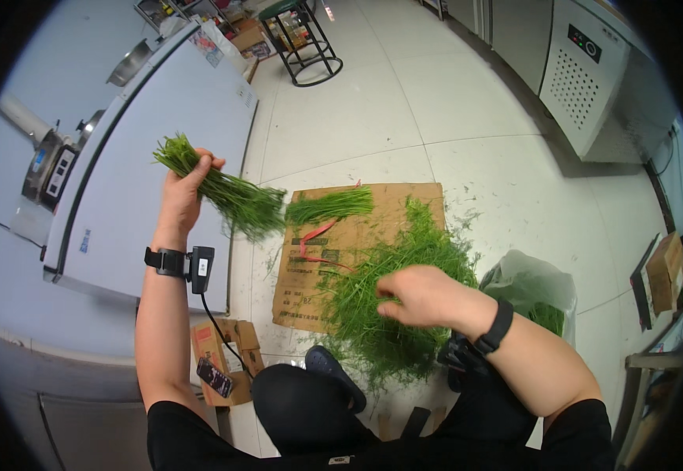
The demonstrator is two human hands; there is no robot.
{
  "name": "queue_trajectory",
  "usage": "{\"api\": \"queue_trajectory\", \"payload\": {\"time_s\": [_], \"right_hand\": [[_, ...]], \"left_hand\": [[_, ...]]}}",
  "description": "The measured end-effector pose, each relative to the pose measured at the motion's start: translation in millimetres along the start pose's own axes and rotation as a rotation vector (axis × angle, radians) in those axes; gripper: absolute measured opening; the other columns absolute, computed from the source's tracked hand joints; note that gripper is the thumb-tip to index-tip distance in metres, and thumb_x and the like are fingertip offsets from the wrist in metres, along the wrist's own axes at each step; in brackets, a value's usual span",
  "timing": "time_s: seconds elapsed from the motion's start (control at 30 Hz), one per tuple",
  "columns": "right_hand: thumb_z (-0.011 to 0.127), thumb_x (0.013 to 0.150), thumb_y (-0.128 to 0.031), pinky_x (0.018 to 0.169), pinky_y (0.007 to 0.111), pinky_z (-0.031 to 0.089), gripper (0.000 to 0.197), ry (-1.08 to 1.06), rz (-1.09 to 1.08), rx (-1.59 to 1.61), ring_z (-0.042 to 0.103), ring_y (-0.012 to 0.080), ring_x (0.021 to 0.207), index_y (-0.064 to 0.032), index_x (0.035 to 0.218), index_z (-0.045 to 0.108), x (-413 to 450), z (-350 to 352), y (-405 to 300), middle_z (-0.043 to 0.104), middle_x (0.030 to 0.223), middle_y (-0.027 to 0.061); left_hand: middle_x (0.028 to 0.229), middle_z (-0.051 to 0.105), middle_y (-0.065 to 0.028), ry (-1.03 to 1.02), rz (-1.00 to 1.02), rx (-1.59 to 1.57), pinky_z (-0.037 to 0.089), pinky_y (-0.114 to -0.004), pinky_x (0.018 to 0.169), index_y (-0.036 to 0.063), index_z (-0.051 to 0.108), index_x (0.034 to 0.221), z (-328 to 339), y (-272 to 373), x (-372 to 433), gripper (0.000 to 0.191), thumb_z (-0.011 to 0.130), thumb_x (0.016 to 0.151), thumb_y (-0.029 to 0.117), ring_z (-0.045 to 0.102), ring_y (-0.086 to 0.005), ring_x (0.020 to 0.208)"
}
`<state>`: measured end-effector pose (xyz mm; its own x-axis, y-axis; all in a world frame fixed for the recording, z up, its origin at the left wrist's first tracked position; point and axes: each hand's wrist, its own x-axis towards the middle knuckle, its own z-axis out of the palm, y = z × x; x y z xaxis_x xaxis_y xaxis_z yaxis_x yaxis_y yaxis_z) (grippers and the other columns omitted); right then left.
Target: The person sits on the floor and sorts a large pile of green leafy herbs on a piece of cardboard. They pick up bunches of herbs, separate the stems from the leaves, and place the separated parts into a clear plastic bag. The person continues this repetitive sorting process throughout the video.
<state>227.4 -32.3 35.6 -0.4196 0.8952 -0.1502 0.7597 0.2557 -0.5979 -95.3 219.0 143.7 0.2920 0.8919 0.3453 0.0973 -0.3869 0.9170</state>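
Observation:
My left hand (187,191) is raised beside the white chest freezer, closed around a bunch of feathery green herb, likely dill (241,203), its cut stems pointing up-left. My right hand (421,296) is over a loose heap of the same herb (400,347), thumb and fingers apart; whether a sprig is between them cannot be told. The heap covers part of a flattened cardboard sheet (303,294) on the floor. A neat bundle of stems (341,203) lies near the sheet's far edge, with red plastic ties (316,231) just below it.
A plastic bag (530,274) with more herb stands right of the heap. At left are the chest freezer (158,135) and a cardboard box (244,347) bearing a phone (214,378). A stool (303,47) stands farther off; a steel refrigerated counter (577,88) is at upper right.

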Motion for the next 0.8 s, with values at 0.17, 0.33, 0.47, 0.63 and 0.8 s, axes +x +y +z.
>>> {"api": "queue_trajectory", "payload": {"time_s": [0.17,0.33,0.47,0.63,0.8], "right_hand": [[0.067,0.089,-0.033,0.090,0.042,0.053,0.043,0.422,-0.055,0.188,0.067,0.0345,0.102,0.0019,0.115,0.064,8.3,-13.4,-14.5,0.069,0.108,0.0212],[0.074,0.080,-0.055,0.094,0.039,0.049,0.076,0.353,-0.104,0.534,0.062,0.0280,0.112,0.0006,0.129,0.056,21.8,2.5,-14.3,0.064,0.118,0.0206],[0.072,0.085,-0.053,0.091,0.034,0.048,0.068,-0.071,-0.298,0.709,0.061,0.0193,0.102,0.0009,0.125,0.060,10.8,15.8,-41.6,0.066,0.111,0.0125],[0.071,0.088,-0.048,0.086,0.031,0.048,0.058,-0.439,-0.303,0.641,0.061,0.0148,0.096,0.0016,0.117,0.064,-3.1,22.3,-66.9,0.068,0.103,0.0087],[0.073,0.088,-0.041,0.080,0.029,0.049,0.050,-0.324,-0.408,0.731,0.061,0.0134,0.089,0.0014,0.114,0.067,0.1,15.4,-46.1,0.069,0.098,0.0074]], "left_hand": [[0.092,0.068,-0.0074,-0.146,-0.260,-0.301,0.055,-0.039,0.087,0.0061,0.061,0.102,47.7,47.9,-67.8,0.021,0.069,0.093,0.023,0.067,-0.0231,0.093],[0.091,0.066,-0.0079,-0.237,-0.568,-0.659,0.054,-0.045,0.094,0.0061,0.058,0.106,110.9,51.4,-135.8,0.017,0.062,0.097,0.020,0.066,-0.0260,0.097],[0.090,0.064,-0.0071,-0.061,-0.621,-0.728,0.055,-0.045,0.093,0.0064,0.059,0.106,129.3,73.5,-191.6,0.015,0.061,0.098,0.019,0.065,-0.0257,0.094],[0.086,0.060,-0.0035,0.187,-0.668,-0.782,0.054,-0.043,0.092,0.0077,0.057,0.104,130.5,90.4,-264.8,0.013,0.062,0.097,0.018,0.062,-0.0224,0.089],[0.090,0.063,-0.0104,0.182,-0.795,-0.805,0.058,-0.044,0.083,0.0020,0.057,0.105,136.2,75.3,-271.5,0.015,0.063,0.096,0.013,0.066,-0.0252,0.087]]}}
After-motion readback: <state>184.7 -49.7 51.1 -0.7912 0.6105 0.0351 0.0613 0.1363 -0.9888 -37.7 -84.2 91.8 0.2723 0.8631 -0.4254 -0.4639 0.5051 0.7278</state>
